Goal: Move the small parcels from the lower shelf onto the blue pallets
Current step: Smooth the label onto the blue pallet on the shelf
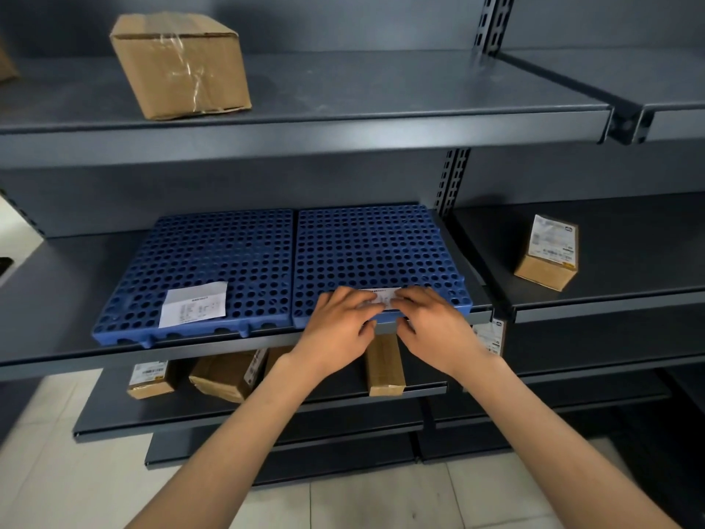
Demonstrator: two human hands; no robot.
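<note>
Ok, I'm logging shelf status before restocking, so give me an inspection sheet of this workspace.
Surface: dark middle shelf, carrying two pallets.
Job's things: blue pallets side by side, no parcels on them; small parcels on the lower shelf.
Clutter: paper sheet on left pallet; large box on top shelf; lone parcel in right bay.
Grippers: left hand and right hand, fingers on a white label at right pallet's front edge.
Cables: nothing seen.
Surroundings: pale tiled floor.
</note>
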